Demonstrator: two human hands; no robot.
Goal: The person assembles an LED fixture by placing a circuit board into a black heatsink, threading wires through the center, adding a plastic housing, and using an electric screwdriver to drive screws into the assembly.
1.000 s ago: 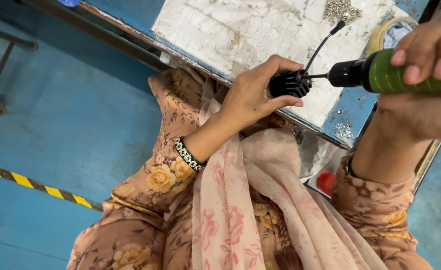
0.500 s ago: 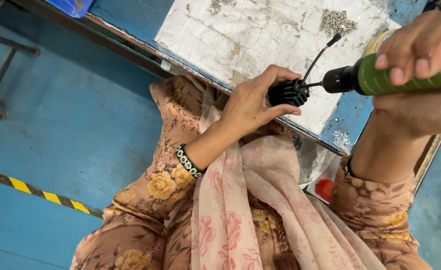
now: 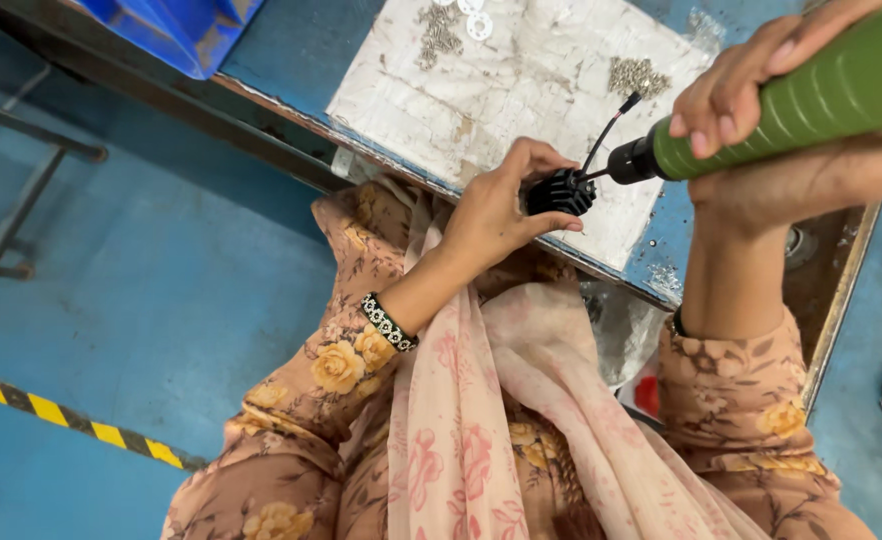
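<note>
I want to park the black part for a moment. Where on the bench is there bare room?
The middle of the white board is bare, between the screw pile at its top edge and the second pile on the right. It is crowded at the near edge, where the left hand holds the black finned part against the green driver.

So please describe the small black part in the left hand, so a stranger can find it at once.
Start at the white worn board on the blue workbench. At its near edge, the left hand holds a black finned part, the green power screwdriver tip against it. Only it has ribs and a thin black wire.
</note>
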